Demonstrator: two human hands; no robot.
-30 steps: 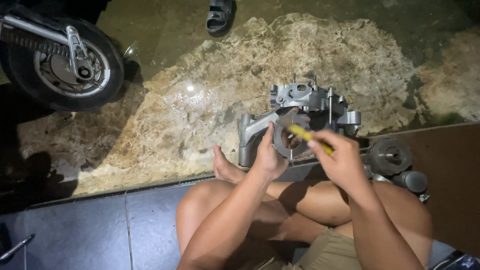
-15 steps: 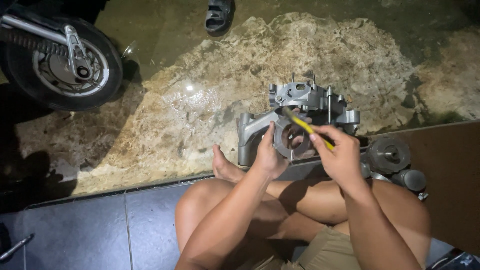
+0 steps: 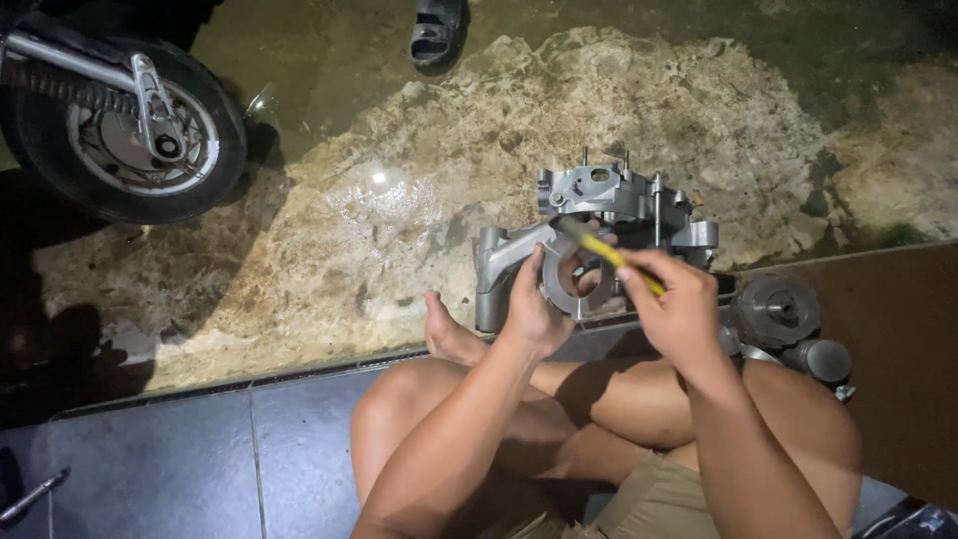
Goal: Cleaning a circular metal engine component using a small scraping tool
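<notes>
A grey metal engine case (image 3: pixel 611 205) stands on the ground in front of my crossed legs. My left hand (image 3: pixel 534 309) grips its near round opening and steadies it. My right hand (image 3: pixel 677 307) holds a yellow-handled tool (image 3: pixel 611 255), whose dark tip points up and left into the case, near the top of the round opening. Several studs stick up from the far side of the case.
A round metal engine part (image 3: pixel 776 309) and a smaller dark cylinder (image 3: pixel 824 359) lie right of my knee. A motorcycle wheel (image 3: pixel 125 125) stands at the upper left, a sandal (image 3: pixel 437 30) at the top. A tool (image 3: pixel 30 496) lies on the tiles at lower left.
My right hand has tilted the yellow-handled tool, so its tip has moved up and left along the case. My left hand stays on the case.
</notes>
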